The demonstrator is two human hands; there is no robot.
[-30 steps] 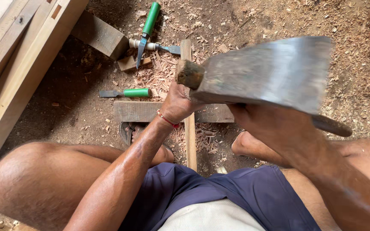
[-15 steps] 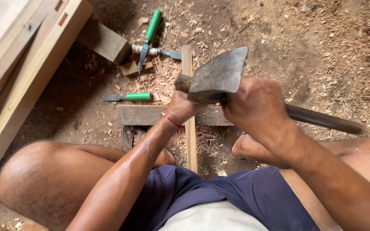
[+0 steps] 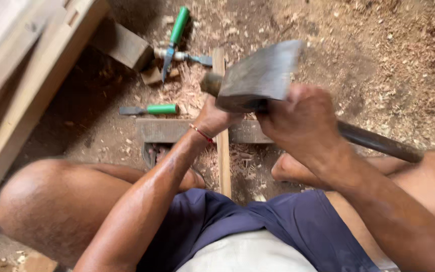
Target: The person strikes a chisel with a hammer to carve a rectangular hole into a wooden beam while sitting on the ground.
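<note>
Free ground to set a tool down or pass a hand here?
Barest patch: dirt right of the narrow strip, beyond the axe head. A smaller one lies between the green-handled chisel and the beams. Crowded: around the shears and block, and where left hand and right hand work.

Head camera, looking steeply down, close over lap and ground

A rough woodworking spot on bare earth: wood shavings (image 3: 187,85) litter the ground, green-handled chisels (image 3: 149,109) lie at upper centre, and timber planks (image 3: 21,85) fill the upper left.
</note>
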